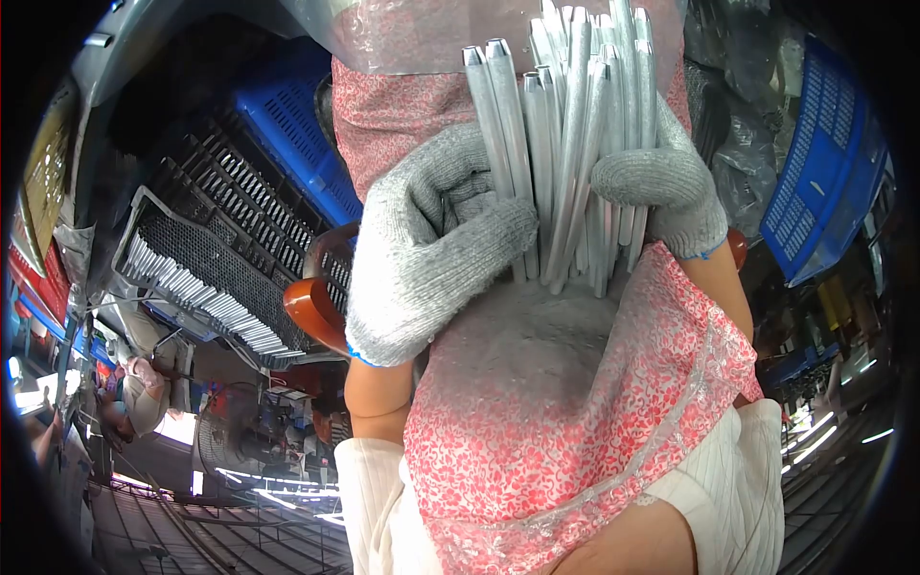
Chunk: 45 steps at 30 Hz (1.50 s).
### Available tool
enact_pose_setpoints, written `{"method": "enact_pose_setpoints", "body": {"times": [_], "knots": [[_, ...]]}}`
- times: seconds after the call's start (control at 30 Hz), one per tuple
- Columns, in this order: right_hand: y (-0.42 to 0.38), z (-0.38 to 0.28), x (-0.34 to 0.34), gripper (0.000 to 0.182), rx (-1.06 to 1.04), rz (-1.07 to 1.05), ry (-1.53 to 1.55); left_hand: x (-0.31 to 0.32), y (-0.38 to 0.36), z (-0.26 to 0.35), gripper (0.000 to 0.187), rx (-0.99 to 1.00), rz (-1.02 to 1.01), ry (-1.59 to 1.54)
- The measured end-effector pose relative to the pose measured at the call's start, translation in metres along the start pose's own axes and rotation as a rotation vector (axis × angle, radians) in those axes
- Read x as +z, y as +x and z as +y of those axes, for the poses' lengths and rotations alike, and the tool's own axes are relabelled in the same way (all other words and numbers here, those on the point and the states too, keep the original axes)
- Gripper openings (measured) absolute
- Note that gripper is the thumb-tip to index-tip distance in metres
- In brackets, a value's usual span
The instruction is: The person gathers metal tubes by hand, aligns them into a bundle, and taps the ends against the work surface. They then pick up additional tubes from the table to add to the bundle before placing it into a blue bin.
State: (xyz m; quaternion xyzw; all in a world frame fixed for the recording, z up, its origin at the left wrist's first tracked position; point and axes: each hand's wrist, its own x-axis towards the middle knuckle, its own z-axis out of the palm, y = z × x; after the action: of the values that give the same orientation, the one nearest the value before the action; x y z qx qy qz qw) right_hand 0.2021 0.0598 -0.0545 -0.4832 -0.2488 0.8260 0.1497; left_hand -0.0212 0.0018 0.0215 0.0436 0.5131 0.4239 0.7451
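Observation:
A bundle of silvery metal rods (575, 125) with tapered ends stands roughly upright between my two gloved hands, several of them leaning at slight angles. My left hand (422, 249), in a grey knitted glove, curls round the left side, its thumb pressed against the nearest rods. On the right, my right hand (661, 187) in a matching glove grips the bundle with its thumb across the front; its other fingers are hidden behind the rods. The lower rod ends rest on or just above a grey-smudged floral apron (537, 355) covering my front.
At left, a black crate (216, 259) holds a row of similar rods. Blue crates (297, 134) stand beside it, and another blue crate (810, 163) is at right. A brown chair arm (316, 307) sits by my left arm. Another person (144, 393) is at far left.

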Motion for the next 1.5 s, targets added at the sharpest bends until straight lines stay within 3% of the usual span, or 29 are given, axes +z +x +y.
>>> {"method": "enact_pose_setpoints", "body": {"times": [0.2,0.4,0.47,0.53,0.6,0.73,0.8,0.87,0.93,1.0,1.07,1.1,1.37,1.5], "knots": [[-0.004,-0.001,0.004,0.075,-0.019,0.055,-0.001,0.003,0.002,-0.004,0.035,-0.032,0.010,0.073],[-0.010,-0.020,0.047,0.075,-0.119,0.147,-0.026,0.001,0.006,-0.016,0.061,0.121,0.022,0.334],[-0.013,-0.035,0.063,0.076,-0.073,0.163,-0.092,-0.005,0.017,-0.019,0.078,0.259,-0.150,0.500],[-0.010,-0.040,0.069,0.077,-0.043,0.186,-0.160,-0.007,0.021,-0.028,0.087,0.196,-0.052,0.552],[-0.004,-0.034,0.070,0.081,-0.240,0.160,-0.200,-0.008,0.034,-0.023,0.091,-0.008,-0.162,0.020],[0.003,-0.042,0.078,0.081,-0.291,0.194,-0.174,-0.010,0.052,-0.002,0.087,-0.102,-0.241,0.110],[0.000,-0.048,0.078,0.078,-0.342,0.193,-0.324,-0.016,0.060,-0.014,0.084,0.004,-0.276,0.168],[-0.005,-0.055,0.077,0.076,-0.396,0.196,-0.523,-0.021,0.063,-0.027,0.082,0.250,-0.389,0.133],[-0.010,-0.058,0.073,0.073,-0.473,0.165,-0.644,-0.024,0.054,-0.033,0.076,0.187,-0.362,-0.037],[-0.010,-0.059,0.067,0.065,-0.589,0.108,-0.557,-0.023,0.047,-0.032,0.076,0.162,-0.363,-0.024],[-0.015,-0.063,0.062,0.069,-0.009,0.170,0.273,-0.022,0.041,-0.030,0.076,0.182,-0.345,0.041],[-0.015,-0.065,0.059,0.070,0.060,0.178,0.331,-0.020,0.039,-0.029,0.076,0.207,-0.333,0.085],[-0.017,-0.060,0.083,0.081,-0.209,0.165,-0.252,0.016,0.019,-0.005,0.078,0.557,-0.064,0.850],[-0.013,-0.056,0.092,0.086,-0.288,0.199,-0.390,0.026,0.010,-0.007,0.078,0.612,0.058,0.976]]}}
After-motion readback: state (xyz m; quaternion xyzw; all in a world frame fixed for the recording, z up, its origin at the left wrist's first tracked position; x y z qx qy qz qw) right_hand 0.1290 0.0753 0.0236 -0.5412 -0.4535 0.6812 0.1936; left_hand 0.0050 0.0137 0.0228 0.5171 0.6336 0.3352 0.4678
